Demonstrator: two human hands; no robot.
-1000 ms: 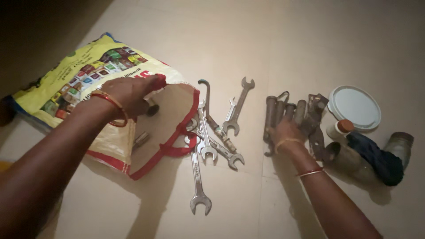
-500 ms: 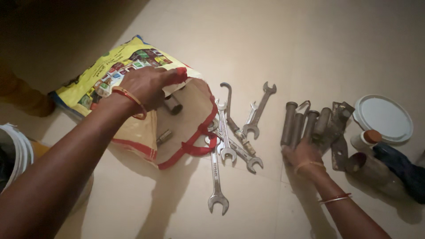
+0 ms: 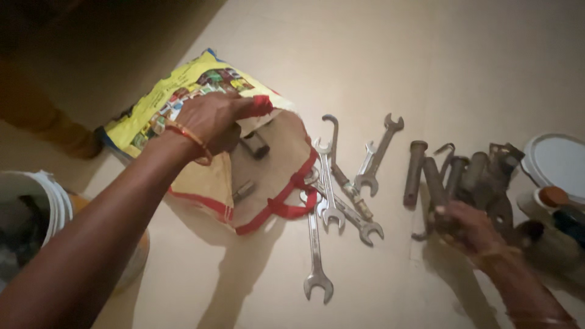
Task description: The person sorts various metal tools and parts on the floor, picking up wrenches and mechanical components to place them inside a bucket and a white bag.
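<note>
**A:** What are the hands doing on that floor?

**B:** The left hand grips the red-trimmed rim of a yellow printed bag, fingers closed on the fabric and holding its mouth open. The right hand is closed around the lower end of a dark metal rod in a cluster of rusty cylindrical pieces.

**A:** And the bag itself?

**B:** It lies flat on the pale tiled floor, its mouth facing the spanners. Two small metal sockets show inside it.

**A:** What lies between the hands?

**B:** A loose scatter of open-ended spanners, some crossing each other, one long spanner reaching toward the camera. They touch the bag's red handle.

**A:** The surroundings?

**B:** Dim light, with long shadows under both arms. A white round lid sits at the right edge, a brown-capped bottle just beside it. A white bucket stands at the left edge. The upper left corner falls into darkness.
</note>
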